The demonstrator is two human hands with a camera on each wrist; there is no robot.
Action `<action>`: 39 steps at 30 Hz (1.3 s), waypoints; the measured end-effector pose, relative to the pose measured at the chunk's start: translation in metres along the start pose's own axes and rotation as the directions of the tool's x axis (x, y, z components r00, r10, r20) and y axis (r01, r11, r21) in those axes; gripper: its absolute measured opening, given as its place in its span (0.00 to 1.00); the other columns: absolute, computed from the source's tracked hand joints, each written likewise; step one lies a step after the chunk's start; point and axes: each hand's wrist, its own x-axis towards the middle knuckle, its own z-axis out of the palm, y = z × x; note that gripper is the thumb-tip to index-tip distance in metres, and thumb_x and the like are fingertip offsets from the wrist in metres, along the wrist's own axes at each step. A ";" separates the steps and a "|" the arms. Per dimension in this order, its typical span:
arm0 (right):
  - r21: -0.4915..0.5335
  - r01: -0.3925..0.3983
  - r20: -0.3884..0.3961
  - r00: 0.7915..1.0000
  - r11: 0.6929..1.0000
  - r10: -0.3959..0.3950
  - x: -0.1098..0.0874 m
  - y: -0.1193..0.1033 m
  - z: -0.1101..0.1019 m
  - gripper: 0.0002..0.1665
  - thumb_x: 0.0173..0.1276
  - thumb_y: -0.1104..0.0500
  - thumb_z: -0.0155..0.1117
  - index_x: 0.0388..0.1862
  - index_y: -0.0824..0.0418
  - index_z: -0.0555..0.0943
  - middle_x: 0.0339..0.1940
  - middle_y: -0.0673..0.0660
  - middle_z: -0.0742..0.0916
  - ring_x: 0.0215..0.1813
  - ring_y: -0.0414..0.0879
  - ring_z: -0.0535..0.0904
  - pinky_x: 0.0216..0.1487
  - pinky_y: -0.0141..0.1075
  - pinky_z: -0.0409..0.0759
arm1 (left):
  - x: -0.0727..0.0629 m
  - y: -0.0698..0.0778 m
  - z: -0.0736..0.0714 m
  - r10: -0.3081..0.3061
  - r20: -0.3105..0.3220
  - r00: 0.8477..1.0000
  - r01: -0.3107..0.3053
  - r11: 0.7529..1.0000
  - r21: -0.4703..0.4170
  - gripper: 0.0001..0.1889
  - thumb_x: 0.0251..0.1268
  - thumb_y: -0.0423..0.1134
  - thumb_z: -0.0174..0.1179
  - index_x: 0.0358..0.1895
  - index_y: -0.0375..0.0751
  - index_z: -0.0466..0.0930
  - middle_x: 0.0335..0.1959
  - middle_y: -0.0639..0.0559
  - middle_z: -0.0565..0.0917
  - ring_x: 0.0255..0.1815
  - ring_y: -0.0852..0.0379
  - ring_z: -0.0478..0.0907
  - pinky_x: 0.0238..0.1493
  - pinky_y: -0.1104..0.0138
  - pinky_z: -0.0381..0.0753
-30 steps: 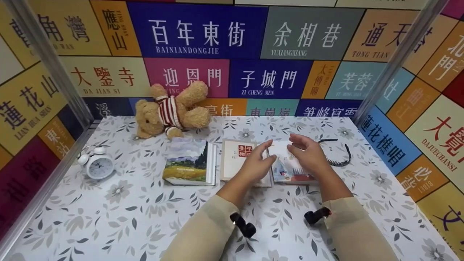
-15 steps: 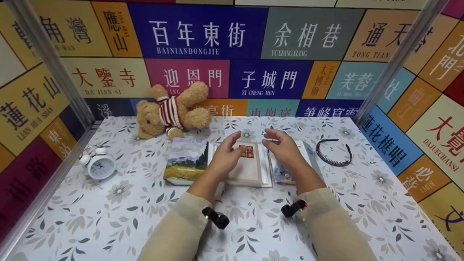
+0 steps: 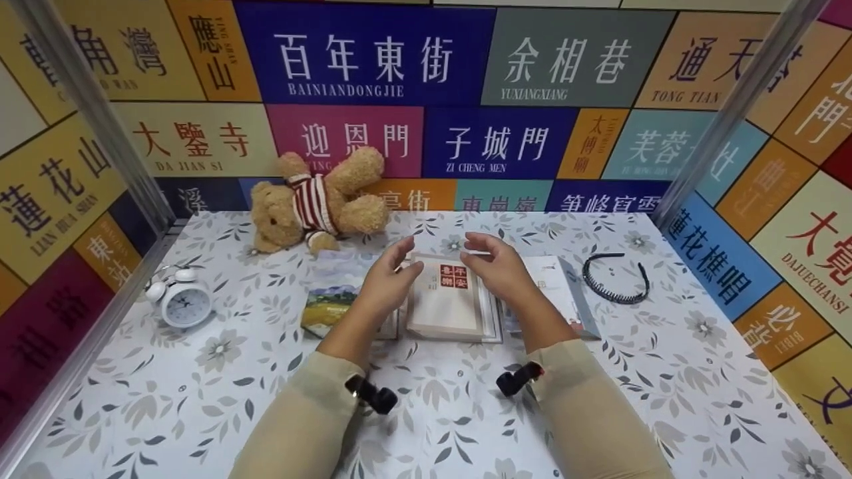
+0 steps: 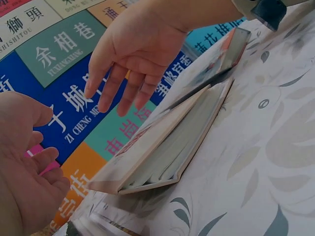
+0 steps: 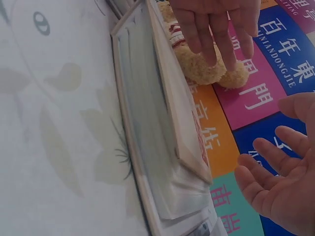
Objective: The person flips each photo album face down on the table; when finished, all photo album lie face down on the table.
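Three books lie side by side on the floral tablecloth [image 3: 200,399]. The middle one is a cream book [image 3: 446,303] with a red seal on its cover. My left hand [image 3: 391,274] hovers at its left far corner with the fingers loosely spread. Over its right far corner my right hand [image 3: 498,264] is held the same way. Palms face each other and neither hand holds anything. The left wrist view shows the cream book [image 4: 162,147] from the side with the right hand [image 4: 133,54] above it. In the right wrist view the left hand [image 5: 216,24] hangs over the book [image 5: 167,123].
A book with a landscape painting cover [image 3: 333,299] lies left of the cream one, a grey-edged book [image 3: 562,293] right of it. A black headband [image 3: 616,279] is further right. A teddy bear [image 3: 319,203] sits at the back and a white alarm clock [image 3: 180,301] at the left.
Both hands have moved left, from the right-hand book to either side of the cream book. The right-hand book, handled a second ago, now lies flat and untouched.
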 end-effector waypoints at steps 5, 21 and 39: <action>-0.009 -0.017 0.022 1.000 1.000 0.017 0.000 0.008 0.003 0.33 0.79 0.48 0.66 0.80 0.48 0.73 0.79 0.54 0.79 0.80 0.55 0.75 0.82 0.50 0.72 | 0.000 -0.008 -0.003 -0.082 0.005 0.997 0.082 0.996 0.029 0.34 0.78 0.43 0.61 0.83 0.44 0.65 0.85 0.45 0.67 0.88 0.43 0.59 0.88 0.51 0.60; 0.036 -0.099 0.044 0.994 0.994 0.098 -0.001 0.023 0.009 0.38 0.79 0.51 0.65 0.84 0.53 0.68 0.86 0.57 0.71 0.85 0.58 0.69 0.85 0.51 0.68 | 0.002 -0.024 0.000 -0.187 0.096 0.978 0.181 0.981 0.065 0.39 0.77 0.40 0.59 0.86 0.36 0.55 0.85 0.35 0.64 0.86 0.38 0.62 0.86 0.49 0.64; 0.044 -0.027 0.148 0.989 0.999 0.020 -0.007 0.020 0.018 0.42 0.75 0.55 0.72 0.84 0.55 0.68 0.85 0.61 0.71 0.87 0.58 0.64 0.89 0.51 0.60 | 0.002 -0.016 0.001 -0.218 0.054 0.974 0.209 0.968 0.139 0.42 0.67 0.31 0.60 0.86 0.44 0.60 0.85 0.43 0.66 0.83 0.42 0.67 0.83 0.51 0.69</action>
